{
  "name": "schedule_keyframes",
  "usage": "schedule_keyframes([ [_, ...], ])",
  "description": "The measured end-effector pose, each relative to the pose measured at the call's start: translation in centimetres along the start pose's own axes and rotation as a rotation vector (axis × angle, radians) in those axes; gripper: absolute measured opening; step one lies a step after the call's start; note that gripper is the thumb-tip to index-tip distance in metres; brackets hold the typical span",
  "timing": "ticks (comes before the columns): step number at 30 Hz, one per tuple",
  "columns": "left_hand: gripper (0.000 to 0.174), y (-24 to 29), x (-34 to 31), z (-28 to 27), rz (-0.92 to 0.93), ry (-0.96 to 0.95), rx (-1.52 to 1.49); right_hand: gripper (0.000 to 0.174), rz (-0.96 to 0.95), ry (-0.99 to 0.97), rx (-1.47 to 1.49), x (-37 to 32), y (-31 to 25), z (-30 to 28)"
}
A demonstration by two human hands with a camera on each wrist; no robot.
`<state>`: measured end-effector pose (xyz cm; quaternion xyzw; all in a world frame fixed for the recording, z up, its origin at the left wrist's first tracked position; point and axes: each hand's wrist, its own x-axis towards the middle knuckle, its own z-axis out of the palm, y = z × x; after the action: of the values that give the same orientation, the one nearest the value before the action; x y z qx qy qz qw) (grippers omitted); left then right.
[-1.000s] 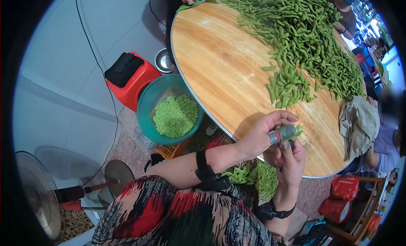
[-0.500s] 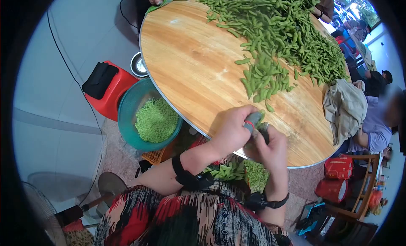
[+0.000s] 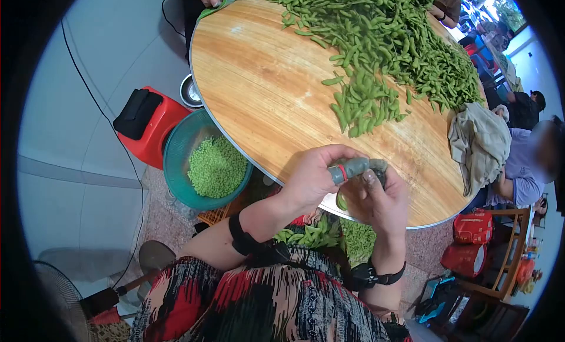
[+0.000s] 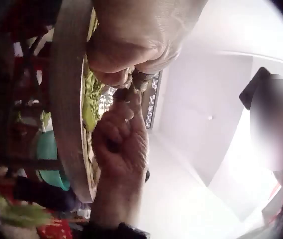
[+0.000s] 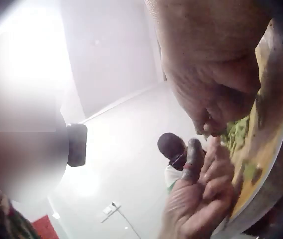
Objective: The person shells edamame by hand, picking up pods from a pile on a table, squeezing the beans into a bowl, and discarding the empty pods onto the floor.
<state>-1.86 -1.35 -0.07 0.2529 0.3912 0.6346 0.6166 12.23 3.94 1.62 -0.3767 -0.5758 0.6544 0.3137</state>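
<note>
My left hand [image 3: 312, 177] and right hand [image 3: 388, 203] meet at the fingertips above the round table's [image 3: 265, 100] near edge. A grey cover with a red band wraps my left thumb; dark covering shows on my right fingertips. One green pod [image 3: 342, 201] shows just below my left hand; whether it is touched is unclear. In the right wrist view my left hand [image 5: 199, 196] has its thumb upright beside a raised finger, others curled. My right hand [image 4: 121, 144] has curled lower fingers in the left wrist view. What lies between the fingertips is hidden.
Green pods [image 3: 412, 47] heap across the table's far side, near a crumpled cloth [image 3: 482, 142]. Left stand a teal basin [image 3: 176, 177] of shelled beans [image 3: 218, 168], a red stool [image 3: 150, 133] and a fan [image 3: 59, 289]. Other people sit around; red bags [image 3: 471, 230] stand right.
Green that showed at my left fingertips is gone from there, and a pod shows below that hand. My hands have shifted slightly, their fingertips now closer together. The head view has swung right.
</note>
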Motion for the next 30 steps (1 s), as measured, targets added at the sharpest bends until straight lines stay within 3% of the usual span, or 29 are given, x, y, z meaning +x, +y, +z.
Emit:
schedule_keyframes([
  [1,0.017,-0.1,0.1,0.1,-0.043,-0.037,-0.153,0.011,-0.006,0.003,0.002,-0.3,-0.2,0.1],
  [5,0.007,0.1,-0.4,0.4,-0.032,-0.031,-0.175,0.024,0.124,-0.073,0.063,-1.2,-0.7,-0.2],
  [7,0.006,-0.2,-0.3,0.3,-0.019,-0.034,-0.131,0.03,0.151,-0.219,0.214,-1.5,-0.5,-0.6],
  [11,0.005,0.0,-0.7,0.8,0.08,0.012,0.054,0.031,0.17,-0.206,0.255,-1.9,-0.7,-0.4],
  [14,0.006,-1.1,-0.4,0.5,0.139,0.036,0.234,0.02,0.208,-0.227,0.275,-1.7,0.0,-0.9],
  [18,0.007,0.0,-1.3,1.4,0.123,0.038,0.199,0.018,0.206,-0.192,0.305,-1.8,0.2,-0.6],
  [20,0.008,0.0,-1.2,1.3,-0.019,-0.098,-0.014,0.018,0.223,-0.217,0.345,-2.1,0.5,-1.1],
  [21,0.008,0.1,-1.1,1.0,-0.013,-0.097,-0.009,0.018,0.253,-0.228,0.384,-2.1,0.5,-1.1],
  [23,0.008,-0.3,-0.7,0.0,-0.035,-0.272,-0.029,0.017,0.301,-0.242,0.484,-2.2,-0.1,-1.1],
  [25,0.01,-0.1,-0.2,-0.2,-0.053,-0.266,-0.001,0.017,0.387,-0.264,0.623,-2.3,-0.2,-1.3],
  [27,0.011,-0.4,-0.1,0.2,-0.084,-0.265,0.023,0.016,0.28,-0.228,0.505,-2.0,0.5,-1.4],
  [29,0.015,-0.6,-0.1,1.4,0.296,-0.039,0.479,0.015,0.178,-0.177,0.377,-1.6,0.7,-1.6],
  [30,0.017,-0.3,-0.2,1.8,0.213,0.019,0.541,0.014,0.106,-0.106,0.198,-1.3,0.6,-1.4],
])
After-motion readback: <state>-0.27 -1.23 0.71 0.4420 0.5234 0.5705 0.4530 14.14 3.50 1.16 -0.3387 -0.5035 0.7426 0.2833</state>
